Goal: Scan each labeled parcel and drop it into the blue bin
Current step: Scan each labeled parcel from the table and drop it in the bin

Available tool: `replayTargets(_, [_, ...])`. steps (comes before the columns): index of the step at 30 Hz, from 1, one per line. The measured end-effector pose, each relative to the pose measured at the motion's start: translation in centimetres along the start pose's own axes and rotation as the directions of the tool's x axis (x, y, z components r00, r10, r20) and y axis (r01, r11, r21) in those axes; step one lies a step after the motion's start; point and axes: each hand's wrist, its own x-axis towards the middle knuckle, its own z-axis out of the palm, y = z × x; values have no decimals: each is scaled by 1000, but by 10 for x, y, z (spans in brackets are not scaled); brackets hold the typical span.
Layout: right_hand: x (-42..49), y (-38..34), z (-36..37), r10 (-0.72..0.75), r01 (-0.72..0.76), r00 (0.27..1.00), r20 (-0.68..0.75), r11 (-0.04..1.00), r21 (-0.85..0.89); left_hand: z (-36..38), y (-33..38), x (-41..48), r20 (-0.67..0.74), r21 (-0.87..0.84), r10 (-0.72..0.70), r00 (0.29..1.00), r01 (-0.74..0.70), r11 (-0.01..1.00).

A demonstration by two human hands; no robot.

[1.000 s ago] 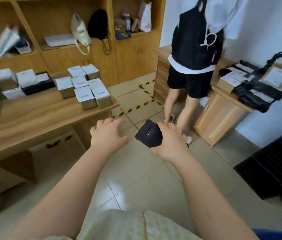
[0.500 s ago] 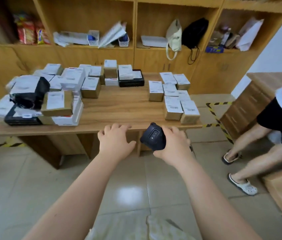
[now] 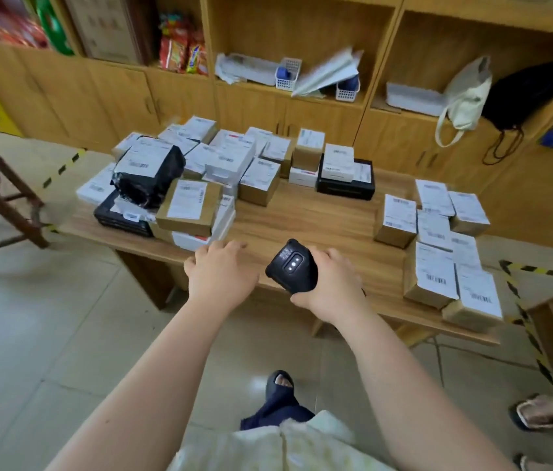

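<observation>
Bare table (image 3: pixel 305 219) strip between 2 parcel clusters (image 3: pixel 193 185) — passable.

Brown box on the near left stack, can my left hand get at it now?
Likely yes: the left hand is empty and open close by the brown box, which lies uncovered on top.

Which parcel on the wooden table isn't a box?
The crumpled black plastic-wrapped parcel on the left; all the others look like rigid boxes.
</observation>
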Motion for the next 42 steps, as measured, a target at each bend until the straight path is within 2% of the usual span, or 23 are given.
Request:
replayTargets(7, [121, -24, -23, -165, 165, 986, 39, 986, -9, -22, -5, 92, -13, 43, -171, 985, 172, 984])
replayTargets(11, [178, -42, -13, -225, 225, 968, 115, 974, 11, -22, -13, 132, -11, 15, -273, 962, 273, 962])
replayTargets(17, [221, -62, 24, -235, 233, 942, 241, 972, 35, -10, -52, 156, 63, -65, -474, 878, 478, 876])
replayTargets(20, [239, -74, 37, -225, 227, 933, 282, 974, 29, -8, -79, 171, 84, -170, -548, 832, 554, 815])
replayTargets(22, [248, -82, 44, -208, 213, 929, 307, 977, 18, -4, -99, 182, 120, -257, -593, 796, 602, 756])
replayTargets(24, [256, -90, 52, -206, 218, 923, 326, 976, 2, -1, -115, 192, 162, -392, -642, 749, 646, 655])
replayTargets(28, [268, -104, 65, -196, 215, 917, 347, 977, -15, 1, -137, 214, 320, -638, -736, 596, 710, 298])
replayTargets(30, [271, -107, 71, -188, 204, 917, 352, 979, -8, 5, -147, 223, 417, -682, -733, 538, 718, 139])
replayTargets(32, [274, -108, 76, -181, 192, 917, 356, 981, 5, 10, -158, 227, 483, -705, -691, 538, 707, 59])
replayTargets(36, [279, -109, 75, -169, 180, 925, 342, 984, -1, 4, -164, 222, 550, -714, -620, 560, 700, -1])
replayTargets(39, [285, -109, 67, -152, 153, 936, 318, 988, 23, 0, -163, 212, 649, -693, -496, 577, 717, -72])
replayTargets(42, [293, -105, 51, -148, 141, 951, 270, 989, 45, 1, -155, 203, 692, -682, -384, 611, 727, -72])
